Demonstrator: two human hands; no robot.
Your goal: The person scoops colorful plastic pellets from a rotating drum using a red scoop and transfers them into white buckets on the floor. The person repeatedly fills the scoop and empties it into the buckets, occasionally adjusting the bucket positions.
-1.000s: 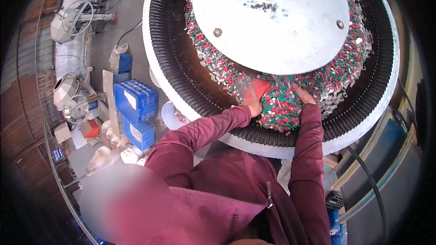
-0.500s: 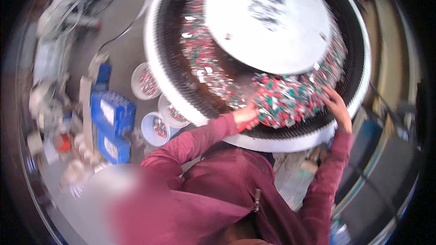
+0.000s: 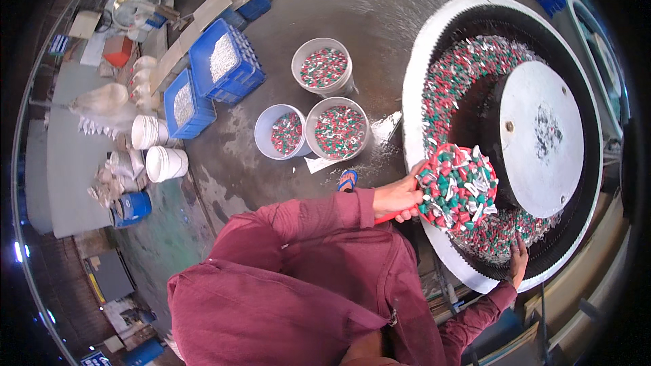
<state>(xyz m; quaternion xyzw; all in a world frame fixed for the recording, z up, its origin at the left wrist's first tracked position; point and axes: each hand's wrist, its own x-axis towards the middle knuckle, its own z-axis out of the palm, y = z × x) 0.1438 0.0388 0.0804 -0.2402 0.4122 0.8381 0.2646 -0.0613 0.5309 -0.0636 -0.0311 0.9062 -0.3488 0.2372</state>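
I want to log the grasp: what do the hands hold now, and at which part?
The left hand holds a red scoop, heaped with coloured pieces, by its handle. The right hand holds nothing; it rests on the round tub.

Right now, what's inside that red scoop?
The red scoop, held by the left hand, is heaped with red, green and white pieces. Its bottom is covered by them.

**Lighting and image quality, head view**

I see even, bright daylight with soft, short shadows. A pale sheen of glare lies on the wet concrete floor (image 3: 380,20). The centre is sharp; toward the black circular rim, straight edges bow and detail smears and darkens.
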